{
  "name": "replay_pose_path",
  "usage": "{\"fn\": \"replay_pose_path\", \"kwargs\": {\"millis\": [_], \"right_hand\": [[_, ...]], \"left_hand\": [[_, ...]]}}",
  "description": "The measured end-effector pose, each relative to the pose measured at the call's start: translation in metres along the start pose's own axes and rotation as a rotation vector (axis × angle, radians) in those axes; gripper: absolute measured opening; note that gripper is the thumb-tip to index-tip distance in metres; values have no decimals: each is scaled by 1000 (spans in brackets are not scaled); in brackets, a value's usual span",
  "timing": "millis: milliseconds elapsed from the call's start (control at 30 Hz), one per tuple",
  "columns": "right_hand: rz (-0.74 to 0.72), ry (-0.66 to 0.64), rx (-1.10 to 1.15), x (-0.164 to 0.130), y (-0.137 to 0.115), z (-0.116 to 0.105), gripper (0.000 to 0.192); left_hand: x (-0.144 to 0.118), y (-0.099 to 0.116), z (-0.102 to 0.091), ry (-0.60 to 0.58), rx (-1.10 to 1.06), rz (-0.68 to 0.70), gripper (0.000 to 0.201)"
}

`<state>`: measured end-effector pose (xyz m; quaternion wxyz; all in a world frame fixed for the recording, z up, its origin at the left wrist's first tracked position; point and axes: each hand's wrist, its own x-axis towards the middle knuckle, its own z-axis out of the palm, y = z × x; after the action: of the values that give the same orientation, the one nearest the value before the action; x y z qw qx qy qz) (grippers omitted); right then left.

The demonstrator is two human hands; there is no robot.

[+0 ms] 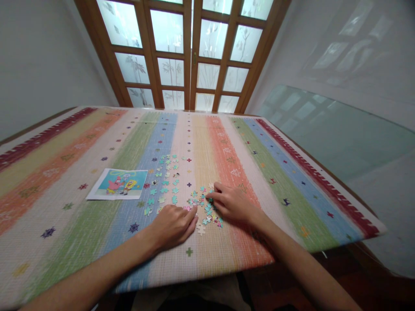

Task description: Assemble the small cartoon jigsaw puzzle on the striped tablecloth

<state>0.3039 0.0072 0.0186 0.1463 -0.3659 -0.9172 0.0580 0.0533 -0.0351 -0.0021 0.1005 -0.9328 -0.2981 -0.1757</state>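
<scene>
My left hand [175,224] rests low on the cloth with its fingers curled and the index finger and thumb close together. The fingertips lie at the near edge of a loose cluster of jigsaw puzzle pieces [208,207]; what they hold, if anything, is hidden. From the right, my right hand [231,202] reaches into the same cluster. Its index finger is stretched out and touches the pieces, apart from the finger beside it. Left of the cluster, several teal and pale pieces [164,189] lie spread in rough columns. A picture sheet [118,185] shows pink and yellow cartoon figures.
A striped, patterned tablecloth [285,216] covers the wide table; its near edge runs just in front of my body. Behind stand wooden doors [191,56] with frosted panes. A pale glass panel [333,125] leans along the right wall.
</scene>
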Motion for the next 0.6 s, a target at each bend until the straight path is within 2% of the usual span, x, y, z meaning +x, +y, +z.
{"fn": "replay_pose_path", "kwargs": {"millis": [267, 467, 600], "right_hand": [[25, 20, 0, 0, 2, -1, 17], [-94, -23, 31, 0, -1, 0, 29], [-115, -35, 34, 0, -1, -1, 28]], "left_hand": [[1, 0, -1, 12, 16, 21, 29], [1, 1, 0, 16, 27, 34, 28], [2, 1, -1, 21, 35, 37, 27]]}}
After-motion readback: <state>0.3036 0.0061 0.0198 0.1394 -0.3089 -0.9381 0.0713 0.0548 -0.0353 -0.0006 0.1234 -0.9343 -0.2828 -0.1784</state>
